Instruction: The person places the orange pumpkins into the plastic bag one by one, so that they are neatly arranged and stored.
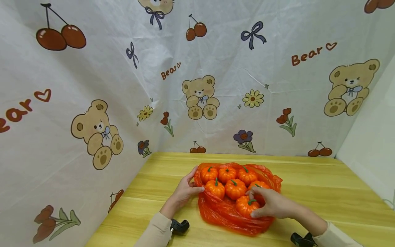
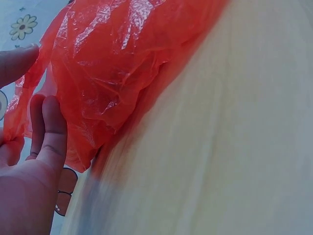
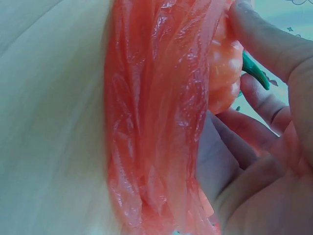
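Note:
A red plastic bag (image 1: 226,214) lies spread on the table, its mouth facing up. Several small orange pumpkins (image 1: 235,189) with green stems sit together inside. At the bag's left edge is my left hand (image 1: 184,190), thumb and fingers spread apart against the thin film. In the left wrist view, that hand's fingers (image 2: 51,129) lie fairly straight along the crinkled plastic. My right hand (image 1: 274,202) pinches the nearest pumpkin (image 1: 246,207) between thumb and fingers, at the front right of the bag. The right wrist view shows this pumpkin (image 3: 226,68) partly hidden behind the bag's film.
The wood-grain table (image 1: 324,192) extends to both sides of the bag. Behind and to the left hangs a pale cloth (image 1: 228,61) printed with bears, cherries and flowers. A black wrist device (image 1: 180,226) shows beside the left sleeve, another (image 1: 302,240) by the right.

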A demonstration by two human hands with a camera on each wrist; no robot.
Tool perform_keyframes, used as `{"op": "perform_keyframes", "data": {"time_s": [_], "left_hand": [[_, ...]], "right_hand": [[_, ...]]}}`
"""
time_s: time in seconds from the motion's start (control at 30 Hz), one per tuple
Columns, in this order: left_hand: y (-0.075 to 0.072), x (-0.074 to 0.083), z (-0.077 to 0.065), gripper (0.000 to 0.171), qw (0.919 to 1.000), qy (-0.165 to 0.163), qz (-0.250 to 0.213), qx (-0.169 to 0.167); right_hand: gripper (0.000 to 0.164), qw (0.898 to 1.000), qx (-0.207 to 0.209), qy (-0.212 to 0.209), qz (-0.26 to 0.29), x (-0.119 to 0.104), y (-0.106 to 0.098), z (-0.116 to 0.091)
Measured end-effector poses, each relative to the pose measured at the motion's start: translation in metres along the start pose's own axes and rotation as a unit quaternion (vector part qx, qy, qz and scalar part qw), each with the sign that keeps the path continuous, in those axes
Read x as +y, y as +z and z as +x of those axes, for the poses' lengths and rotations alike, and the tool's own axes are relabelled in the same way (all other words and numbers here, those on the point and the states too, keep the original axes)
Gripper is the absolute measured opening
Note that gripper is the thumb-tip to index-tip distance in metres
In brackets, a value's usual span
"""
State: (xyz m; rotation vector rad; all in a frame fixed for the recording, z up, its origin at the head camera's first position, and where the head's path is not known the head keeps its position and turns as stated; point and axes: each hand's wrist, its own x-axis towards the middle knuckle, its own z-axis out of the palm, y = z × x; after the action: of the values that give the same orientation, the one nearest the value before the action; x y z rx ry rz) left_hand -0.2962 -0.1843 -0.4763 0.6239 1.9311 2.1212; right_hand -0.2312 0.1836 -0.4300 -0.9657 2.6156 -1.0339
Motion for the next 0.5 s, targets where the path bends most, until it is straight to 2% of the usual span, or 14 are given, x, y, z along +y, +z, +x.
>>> {"op": "perform_keyframes", "data": {"time_s": [0.3, 0.5], "left_hand": [[0.001, 0.002, 0.0, 0.105, 1.0, 0.0, 0.003, 0.002], [0.0, 0.001, 0.0, 0.104, 1.0, -0.001, 0.005, 0.002]], "right_hand": [[0.039, 0.999, 0.004, -0.001, -0.039, -0.006, -0.007, 0.002], [0.037, 1.0, -0.015, -0.007, -0.005, -0.008, -0.015, 0.003]]}}
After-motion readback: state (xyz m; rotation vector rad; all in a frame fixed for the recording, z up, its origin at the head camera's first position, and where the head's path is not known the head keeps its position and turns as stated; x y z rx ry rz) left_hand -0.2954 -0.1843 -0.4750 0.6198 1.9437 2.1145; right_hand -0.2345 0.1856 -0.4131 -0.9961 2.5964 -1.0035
